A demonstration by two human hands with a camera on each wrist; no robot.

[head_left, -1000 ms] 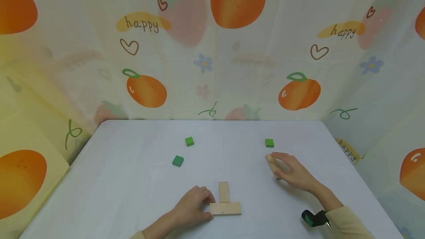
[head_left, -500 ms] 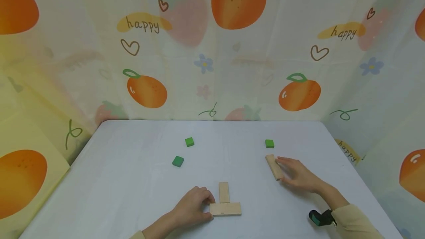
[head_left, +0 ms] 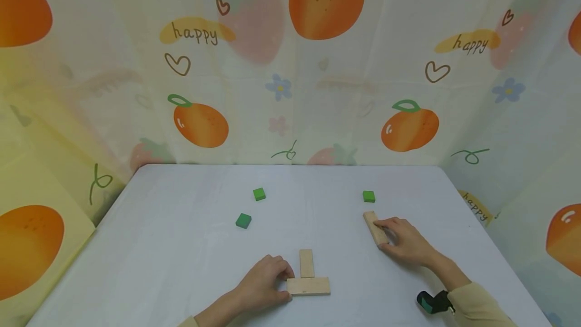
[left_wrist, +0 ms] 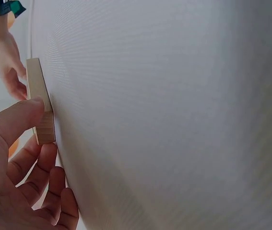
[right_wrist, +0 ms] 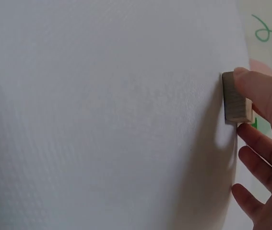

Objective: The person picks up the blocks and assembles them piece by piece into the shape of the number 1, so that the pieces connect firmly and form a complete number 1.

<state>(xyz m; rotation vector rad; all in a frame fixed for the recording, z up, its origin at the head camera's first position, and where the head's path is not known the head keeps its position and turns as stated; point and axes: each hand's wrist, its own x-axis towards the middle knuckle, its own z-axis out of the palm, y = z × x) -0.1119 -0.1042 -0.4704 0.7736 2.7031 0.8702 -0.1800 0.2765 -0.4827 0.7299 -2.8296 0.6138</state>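
Note:
My left hand pinches the left end of a plain wooden block, which lies crosswise near the front of the table. In the left wrist view the thumb presses one long side of this block, with fingertips at the other. A second wooden block lies lengthwise, its near end against the first, making a T. Farther right, my right hand pinches a third wooden block, lying aslant on the tabletop. In the right wrist view the thumb rests on that block, and some fingertips are hidden behind it.
Two green blocks, one lighter and one darker, lie at the back left of the white table. Another green block sits just behind the slanted wooden one. A black device is by the right sleeve. A fruit-print cloth hangs behind.
My right hand shifted right, its fingers easing off the slanted block, then came back left onto it. That block now shows a broader top face. The left hand stayed in place.

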